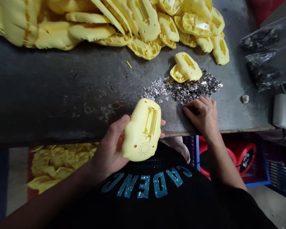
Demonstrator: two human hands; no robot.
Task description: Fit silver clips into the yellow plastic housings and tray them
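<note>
My left hand (115, 140) is wrapped round a yellow plastic shell (135, 133), holding it above the table's front edge. The shell's outer side faces me, showing a battery slot, small screw holes and a cluster of speaker holes. At the near edge of a pile of small metal contact pieces (188, 89), my right hand (202, 114) rests on the table with thumb and fingers pinched together. Whatever lies between those fingertips is too small to make out. Two more yellow shells (188, 68) lie stacked on the far side of the metal pile.
A big heap of yellow shells (143, 19) lines the back of the grey table (50, 89). Clear bags of dark metal parts (262, 68) and a white box (283, 111) stand at right. Below the edge are a blue crate (257, 183) with red items and more yellow parts (59, 162).
</note>
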